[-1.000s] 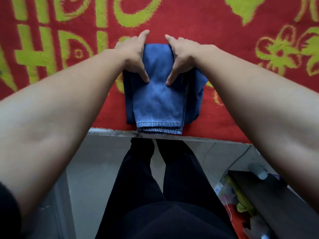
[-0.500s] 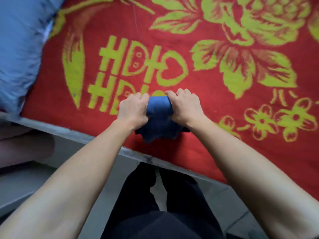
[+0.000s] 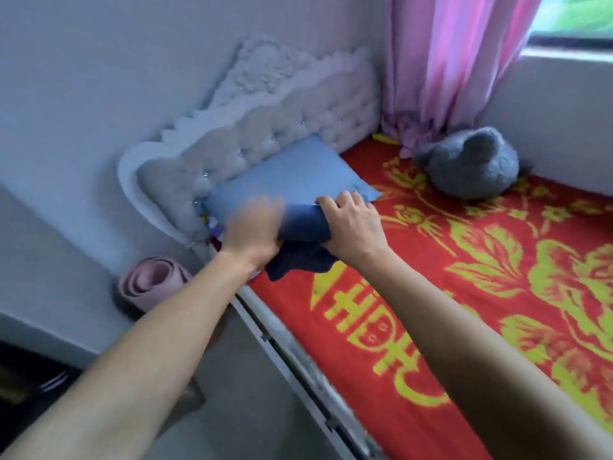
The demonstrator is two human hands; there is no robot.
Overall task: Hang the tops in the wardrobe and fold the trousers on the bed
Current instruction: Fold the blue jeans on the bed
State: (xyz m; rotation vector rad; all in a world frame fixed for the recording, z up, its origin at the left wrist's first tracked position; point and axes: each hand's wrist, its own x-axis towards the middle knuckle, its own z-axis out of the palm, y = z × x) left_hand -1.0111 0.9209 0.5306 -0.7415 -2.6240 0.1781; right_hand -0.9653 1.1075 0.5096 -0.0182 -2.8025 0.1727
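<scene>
Gripping both ends, hands hold folded jeans (image 3: 303, 224) crosswise (bed-edge).

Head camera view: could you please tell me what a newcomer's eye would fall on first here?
First, the red bedspread with its bold yellow flowers and characters, filling the right half. Next, the two hands, left hand and right hand, gripping the folded blue jeans by the light blue pillow near the bed's head. Behind, a pink curtain hangs by the window, with a grey plush toy below it.
</scene>
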